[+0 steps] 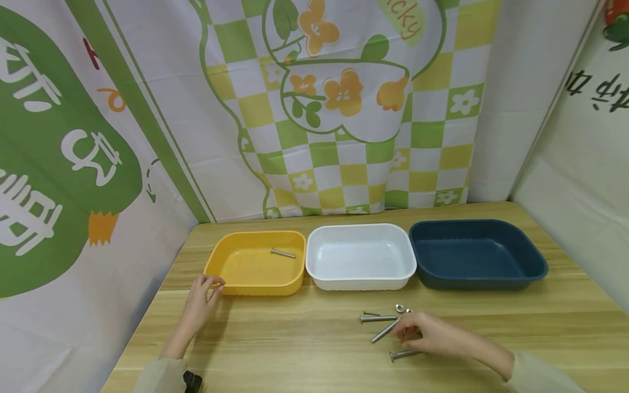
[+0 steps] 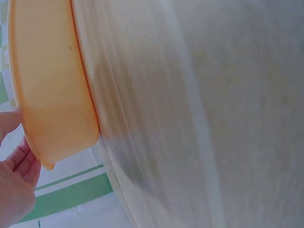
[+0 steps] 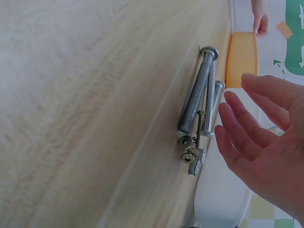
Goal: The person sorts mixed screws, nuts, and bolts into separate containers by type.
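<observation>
My left hand (image 1: 199, 300) holds the near-left corner of the yellow tray (image 1: 262, 290), thumb and fingers at its rim in the left wrist view. A single silver bolt (image 1: 283, 253) lies inside that tray. Over a small group of metal hardware, my right hand (image 1: 429, 334) hovers with loosely bent fingers and nothing in them. Under and beside it are a silver bolt (image 1: 377, 319), a slanted bolt (image 1: 384, 332) and a nearer bolt (image 1: 403, 354). A small dark screw (image 3: 199, 124) and several nuts (image 3: 186, 141) lie close by, partly hidden by the hand in the head view.
A white tray (image 1: 361, 284) stands in the middle of the row, touching or nearly touching the yellow one. To its right is a dark blue tray (image 1: 479, 283). Printed curtains (image 1: 339, 185) hang behind and beside the wooden table (image 1: 285, 338).
</observation>
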Demonstrator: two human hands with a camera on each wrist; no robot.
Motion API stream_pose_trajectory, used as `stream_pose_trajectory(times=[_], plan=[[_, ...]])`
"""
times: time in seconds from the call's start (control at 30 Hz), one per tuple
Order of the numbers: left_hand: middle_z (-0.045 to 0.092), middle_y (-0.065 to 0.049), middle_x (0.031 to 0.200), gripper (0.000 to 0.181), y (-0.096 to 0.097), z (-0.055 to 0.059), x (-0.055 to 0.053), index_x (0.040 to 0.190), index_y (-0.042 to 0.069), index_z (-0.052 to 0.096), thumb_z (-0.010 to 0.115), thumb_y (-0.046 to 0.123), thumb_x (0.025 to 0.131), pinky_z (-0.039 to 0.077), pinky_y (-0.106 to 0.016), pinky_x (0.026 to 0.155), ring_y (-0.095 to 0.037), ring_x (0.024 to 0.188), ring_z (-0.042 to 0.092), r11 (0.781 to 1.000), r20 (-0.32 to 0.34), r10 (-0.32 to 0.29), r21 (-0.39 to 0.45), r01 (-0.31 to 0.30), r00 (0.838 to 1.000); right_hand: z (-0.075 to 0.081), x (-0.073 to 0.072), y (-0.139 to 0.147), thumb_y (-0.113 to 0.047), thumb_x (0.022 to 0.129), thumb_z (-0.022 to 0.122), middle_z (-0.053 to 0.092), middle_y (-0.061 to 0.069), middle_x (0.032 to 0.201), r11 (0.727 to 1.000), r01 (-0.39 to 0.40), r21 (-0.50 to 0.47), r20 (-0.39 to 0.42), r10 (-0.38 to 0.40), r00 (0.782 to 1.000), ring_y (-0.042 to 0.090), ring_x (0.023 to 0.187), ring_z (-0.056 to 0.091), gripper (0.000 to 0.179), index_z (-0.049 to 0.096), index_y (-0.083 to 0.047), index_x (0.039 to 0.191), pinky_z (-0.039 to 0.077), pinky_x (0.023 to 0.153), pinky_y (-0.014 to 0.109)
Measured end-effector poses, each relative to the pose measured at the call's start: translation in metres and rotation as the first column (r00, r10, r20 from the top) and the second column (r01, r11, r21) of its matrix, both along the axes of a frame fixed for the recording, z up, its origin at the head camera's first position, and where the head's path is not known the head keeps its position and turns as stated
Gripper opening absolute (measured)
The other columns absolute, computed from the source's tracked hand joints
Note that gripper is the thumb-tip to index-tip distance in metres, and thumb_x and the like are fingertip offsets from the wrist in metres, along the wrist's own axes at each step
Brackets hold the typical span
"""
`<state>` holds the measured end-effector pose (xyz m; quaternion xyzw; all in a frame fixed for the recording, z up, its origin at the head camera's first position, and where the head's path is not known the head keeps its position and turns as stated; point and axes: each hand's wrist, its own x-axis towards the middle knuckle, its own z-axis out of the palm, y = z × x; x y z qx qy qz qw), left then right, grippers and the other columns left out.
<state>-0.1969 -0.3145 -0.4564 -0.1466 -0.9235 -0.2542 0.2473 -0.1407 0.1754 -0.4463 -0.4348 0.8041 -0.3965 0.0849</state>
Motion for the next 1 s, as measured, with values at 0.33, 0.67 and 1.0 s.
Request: stream_pose_trajectory(times=[0.33, 0.67, 1.0], plan=[[0.047, -0.012, 0.083, 0.013, -0.001, -0.001, -0.001, 0.085, 0.002, 0.060, 0.063, -0.006, 0.076, 0.036, -0.040, 0.066, -0.028, 0.079, 0.045, 1.000, -0.021, 0.004, 0.001, -0.004, 1.000, -0.004, 0.004, 0.001, -0.001, 0.074, 0.067, 0.059, 0.003, 0.085, 1.000, 0.017, 0.020, 0.054, -0.018, 0.998, 0.004, 0.075, 0.053, 0.018, 0.064, 0.001, 0.092, 0.047, 0.062, 0.023], [0.047, -0.012, 0.082, 0.013, 0.000, -0.002, -0.001, 0.085, 0.002, 0.060, 0.064, -0.006, 0.075, 0.036, -0.039, 0.066, -0.028, 0.079, 0.046, 1.000, -0.028, 0.001, 0.002, -0.001, 1.000, -0.018, 0.004, 0.002, 0.002, 0.069, 0.068, 0.060, 0.001, 0.085, 1.000, 0.004, -0.010, 0.035, -0.004, 0.999, 0.003, 0.074, 0.053, 0.021, 0.062, -0.001, 0.089, 0.047, 0.060, 0.022], [0.047, -0.012, 0.082, 0.013, 0.001, 0.000, 0.001, 0.086, 0.002, 0.059, 0.063, -0.006, 0.076, 0.035, -0.038, 0.065, -0.027, 0.078, 0.045, 1.000, -0.015, 0.008, -0.001, -0.008, 1.000, -0.024, 0.003, 0.002, 0.004, 0.065, 0.068, 0.059, -0.001, 0.082, 1.000, 0.021, -0.023, -0.002, -0.021, 1.000, 0.002, 0.071, 0.052, 0.023, 0.063, -0.003, 0.087, 0.045, 0.057, 0.021]])
